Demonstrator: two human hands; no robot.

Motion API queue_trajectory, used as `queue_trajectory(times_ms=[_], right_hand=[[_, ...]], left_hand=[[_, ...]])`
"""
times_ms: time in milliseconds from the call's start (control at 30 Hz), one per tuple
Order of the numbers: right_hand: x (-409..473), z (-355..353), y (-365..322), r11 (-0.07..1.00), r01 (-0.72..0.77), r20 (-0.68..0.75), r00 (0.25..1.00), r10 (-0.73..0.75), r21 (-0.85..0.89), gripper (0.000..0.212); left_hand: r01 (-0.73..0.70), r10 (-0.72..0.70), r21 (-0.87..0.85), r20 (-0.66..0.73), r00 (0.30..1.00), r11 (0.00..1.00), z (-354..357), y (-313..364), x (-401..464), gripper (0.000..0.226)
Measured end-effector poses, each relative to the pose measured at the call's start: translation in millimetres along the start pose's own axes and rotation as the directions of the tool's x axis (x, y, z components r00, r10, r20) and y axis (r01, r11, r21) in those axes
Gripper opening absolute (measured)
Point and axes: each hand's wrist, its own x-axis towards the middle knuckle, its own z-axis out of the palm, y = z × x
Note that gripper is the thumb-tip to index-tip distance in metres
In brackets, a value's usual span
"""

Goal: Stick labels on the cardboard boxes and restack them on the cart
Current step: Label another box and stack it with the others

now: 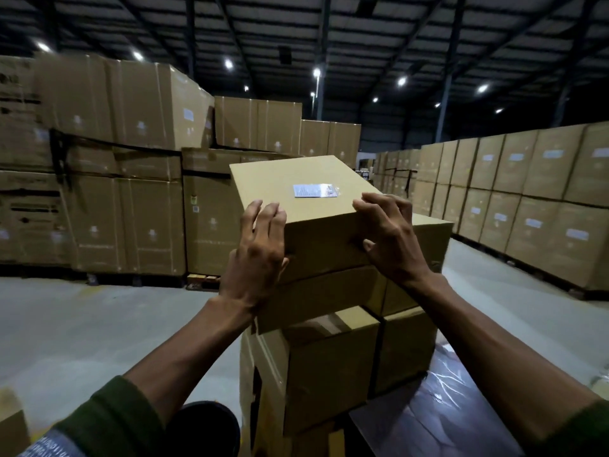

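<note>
A plain cardboard box (306,179) sits on top of a stack of cardboard boxes (333,367) in front of me. A small white label (315,190) is stuck on its top face. My left hand (257,255) lies against the box's near left corner, fingers spread over the top edge. My right hand (389,235) grips the near right corner, fingers curled over the top edge and thumb on the front face. The cart under the stack is hidden.
Tall walls of stacked cartons (108,166) stand to the left and behind. More rows of labelled cartons (527,199) line the right. Grey concrete floor (82,318) lies between. A shiny plastic-wrapped surface (441,400) is at lower right, a dark round object (204,427) at bottom.
</note>
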Motion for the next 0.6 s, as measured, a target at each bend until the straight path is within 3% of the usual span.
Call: queue_trajectory(times_ms=[267, 433, 600], right_hand=[[-88.1, -97.5, -62.1, 0.978, -0.117, -0.152, 0.984, 0.091, -0.171, 0.073], [-156.4, -157.1, -102.5, 0.933, -0.276, -0.168, 0.956, 0.242, -0.231, 0.068], [-224.7, -205.4, -127.7, 0.863, -0.411, -0.090, 0.911, 0.403, -0.294, 0.075]], left_hand=[[-0.155, 0.145, -0.126, -0.081, 0.986, 0.980, -64.7, 50.2, -47.7, 0.075], [-0.248, 0.249, -0.255, -0.027, 0.968, 0.935, -84.3, 87.5, -81.2, 0.068], [-0.316, 0.345, -0.400, 0.000, 0.938, 0.860, -78.8, 132.3, -115.4, 0.073]])
